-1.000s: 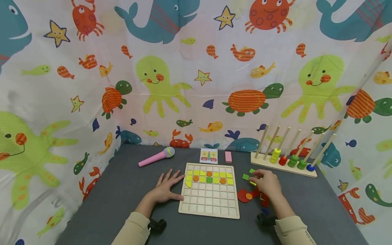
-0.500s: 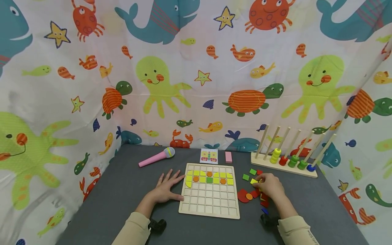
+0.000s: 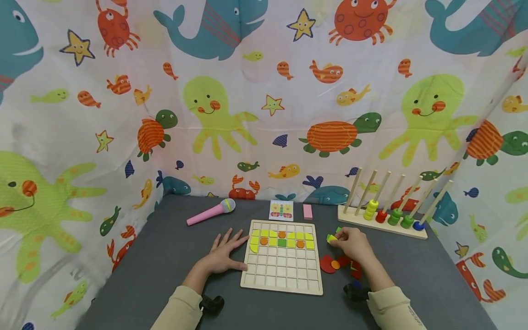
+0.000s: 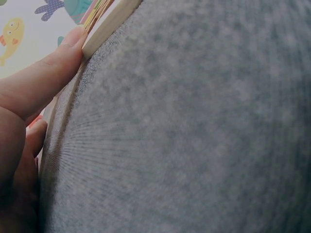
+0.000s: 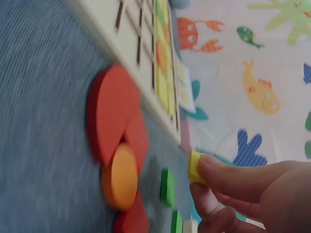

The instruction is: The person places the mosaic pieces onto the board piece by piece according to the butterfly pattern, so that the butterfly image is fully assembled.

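Observation:
My right hand (image 3: pixel 354 245) pinches a small yellow block (image 5: pixel 195 166) between thumb and fingers, held above the loose pieces right of the board. Spread out flat, my left hand (image 3: pixel 222 252) rests at the left edge of the wooden grid board (image 3: pixel 280 275), its thumb (image 4: pixel 73 39) touching the side. Yellow pieces, orange discs and one green square (image 3: pixel 282 242) fill cells in the board's upper rows. Beneath the right hand lie green blocks (image 5: pixel 167 187), red rounded pieces (image 5: pixel 114 114) and an orange disc (image 5: pixel 120 177). The hand partly hides this pile in the head view.
Behind the board lies a picture card (image 3: pixel 281 210) with a butterfly pattern, next to a pink block (image 3: pixel 307 211). A pink toy microphone (image 3: pixel 210 214) lies at the back left. The wooden peg rack (image 3: pixel 383 223) with coloured beads stands at the back right.
My right hand has taken the yellow block from the pile and moved it left, toward the board. The left hand has stayed in place.

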`<state>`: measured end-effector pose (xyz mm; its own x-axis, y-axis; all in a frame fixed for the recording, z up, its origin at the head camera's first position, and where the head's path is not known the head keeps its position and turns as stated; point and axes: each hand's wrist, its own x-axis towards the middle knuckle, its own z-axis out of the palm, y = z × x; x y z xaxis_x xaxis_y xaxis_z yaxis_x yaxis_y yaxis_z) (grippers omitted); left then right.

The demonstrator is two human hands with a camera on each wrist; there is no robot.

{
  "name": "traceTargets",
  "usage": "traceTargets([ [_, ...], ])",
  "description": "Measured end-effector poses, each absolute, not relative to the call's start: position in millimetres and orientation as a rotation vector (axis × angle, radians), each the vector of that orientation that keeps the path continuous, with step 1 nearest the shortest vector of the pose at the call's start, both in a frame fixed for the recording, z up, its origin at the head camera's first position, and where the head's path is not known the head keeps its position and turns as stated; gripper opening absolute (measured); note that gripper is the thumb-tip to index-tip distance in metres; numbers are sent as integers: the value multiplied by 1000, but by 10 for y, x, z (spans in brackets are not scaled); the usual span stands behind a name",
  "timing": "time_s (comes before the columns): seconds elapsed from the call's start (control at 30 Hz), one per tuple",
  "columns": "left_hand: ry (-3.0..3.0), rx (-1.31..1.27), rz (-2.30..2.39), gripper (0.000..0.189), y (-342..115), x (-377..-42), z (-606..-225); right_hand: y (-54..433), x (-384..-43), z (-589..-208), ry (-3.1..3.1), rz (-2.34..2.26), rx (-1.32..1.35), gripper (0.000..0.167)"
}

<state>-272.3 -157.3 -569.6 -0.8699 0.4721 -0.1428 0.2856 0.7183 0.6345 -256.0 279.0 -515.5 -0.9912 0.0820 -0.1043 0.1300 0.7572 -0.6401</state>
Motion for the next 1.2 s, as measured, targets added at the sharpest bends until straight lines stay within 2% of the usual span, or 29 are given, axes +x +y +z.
traceTargets([
  [0.43, 2622, 615, 928, 104, -1584, -2716, -5731, 2076, -2562, -5075, 2778, -1374, 92, 21],
  [0.67, 2636, 623, 918, 103, -1572, -2714, -5716, 1728, -2564, -5036, 2722, -1487, -9, 15],
  [1.2, 2638, 595, 868, 103, -1556, -2728, -5732, 1111, -2680, -5356, 2646, -1446, -204, 14],
])
